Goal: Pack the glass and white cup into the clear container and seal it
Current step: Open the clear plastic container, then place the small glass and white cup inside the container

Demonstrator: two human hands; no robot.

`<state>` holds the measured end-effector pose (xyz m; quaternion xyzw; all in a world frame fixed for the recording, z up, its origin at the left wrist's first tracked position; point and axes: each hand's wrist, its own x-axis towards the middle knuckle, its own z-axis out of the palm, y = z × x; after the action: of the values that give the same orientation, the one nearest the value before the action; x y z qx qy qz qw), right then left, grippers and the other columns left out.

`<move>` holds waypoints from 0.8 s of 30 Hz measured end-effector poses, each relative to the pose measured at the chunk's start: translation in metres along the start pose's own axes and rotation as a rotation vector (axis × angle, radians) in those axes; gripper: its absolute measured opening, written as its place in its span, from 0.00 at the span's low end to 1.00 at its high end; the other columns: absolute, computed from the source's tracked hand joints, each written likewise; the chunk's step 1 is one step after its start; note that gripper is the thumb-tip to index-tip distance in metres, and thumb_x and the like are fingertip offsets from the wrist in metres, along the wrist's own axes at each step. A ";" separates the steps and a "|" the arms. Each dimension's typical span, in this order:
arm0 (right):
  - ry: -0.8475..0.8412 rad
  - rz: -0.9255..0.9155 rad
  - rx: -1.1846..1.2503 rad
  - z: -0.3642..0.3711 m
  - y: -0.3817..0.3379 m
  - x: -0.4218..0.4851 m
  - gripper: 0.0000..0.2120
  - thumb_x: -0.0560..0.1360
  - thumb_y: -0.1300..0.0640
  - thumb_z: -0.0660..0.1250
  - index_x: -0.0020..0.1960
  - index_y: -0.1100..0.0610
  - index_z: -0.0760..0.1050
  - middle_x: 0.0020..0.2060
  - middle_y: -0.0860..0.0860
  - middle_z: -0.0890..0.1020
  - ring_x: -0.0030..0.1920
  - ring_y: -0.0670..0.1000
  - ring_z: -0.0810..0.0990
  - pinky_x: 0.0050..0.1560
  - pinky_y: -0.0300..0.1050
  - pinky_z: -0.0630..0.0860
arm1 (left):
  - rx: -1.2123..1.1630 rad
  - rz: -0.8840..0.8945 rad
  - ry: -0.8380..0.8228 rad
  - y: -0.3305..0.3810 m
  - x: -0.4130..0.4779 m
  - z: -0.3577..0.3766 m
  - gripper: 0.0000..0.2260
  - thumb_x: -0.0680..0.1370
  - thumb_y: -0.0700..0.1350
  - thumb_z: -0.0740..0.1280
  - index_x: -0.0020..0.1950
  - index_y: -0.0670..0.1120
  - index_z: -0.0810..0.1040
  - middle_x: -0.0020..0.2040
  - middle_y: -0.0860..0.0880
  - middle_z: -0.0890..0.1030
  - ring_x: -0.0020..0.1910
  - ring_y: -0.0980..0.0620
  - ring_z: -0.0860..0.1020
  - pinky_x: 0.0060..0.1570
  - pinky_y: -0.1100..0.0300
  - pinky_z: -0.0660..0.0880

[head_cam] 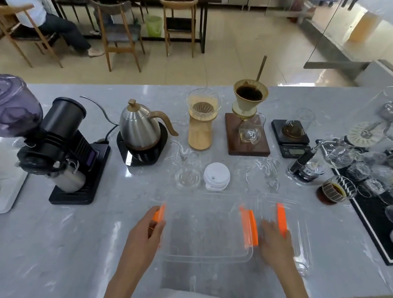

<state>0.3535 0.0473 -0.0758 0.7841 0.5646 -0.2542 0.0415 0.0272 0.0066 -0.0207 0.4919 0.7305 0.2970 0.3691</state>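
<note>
The clear container (206, 257) lies open and empty on the grey counter right in front of me, with orange clips on its left and right sides. My left hand (146, 233) grips its left edge at the orange clip. Its clear lid (300, 249), with its own orange clip, lies flat just right of the container, and my right hand (276, 244) rests on the lid's left edge over that clip. Behind the container stand the small empty glass (187, 177) and, to its right, the white cup (216, 178) with a white sip lid.
Along the back stand a coffee grinder (58, 144), a steel kettle (141, 127) on its base, two pour-over drippers (202, 121) (250, 101) and a scale (290, 136). A glass of dark coffee (336, 190) and a black mat with glassware (379, 175) crowd the right.
</note>
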 end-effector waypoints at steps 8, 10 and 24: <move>-0.116 -0.120 0.034 0.020 0.019 -0.012 0.33 0.79 0.47 0.61 0.79 0.42 0.51 0.80 0.46 0.57 0.78 0.60 0.54 0.74 0.60 0.58 | 0.110 -0.019 -0.014 0.006 -0.004 -0.004 0.15 0.82 0.48 0.64 0.69 0.56 0.74 0.44 0.53 0.79 0.36 0.55 0.79 0.37 0.65 0.76; -0.115 -0.089 0.142 -0.007 0.013 -0.005 0.29 0.78 0.45 0.60 0.77 0.42 0.58 0.73 0.52 0.71 0.69 0.58 0.72 0.65 0.54 0.70 | 0.327 0.013 0.021 0.017 0.005 -0.012 0.16 0.81 0.50 0.65 0.69 0.54 0.74 0.52 0.53 0.78 0.45 0.53 0.80 0.43 0.62 0.76; -0.216 -0.277 -0.189 -0.052 -0.200 0.119 0.43 0.69 0.44 0.74 0.77 0.53 0.58 0.74 0.58 0.63 0.73 0.59 0.67 0.71 0.54 0.67 | 1.087 0.047 -0.471 0.073 0.188 0.086 0.34 0.80 0.50 0.67 0.79 0.38 0.55 0.79 0.40 0.57 0.76 0.38 0.63 0.68 0.43 0.70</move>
<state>0.2182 0.2402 -0.0390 0.6595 0.6809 -0.2860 0.1402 0.0893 0.2135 -0.0568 0.6793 0.6650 -0.2289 0.2096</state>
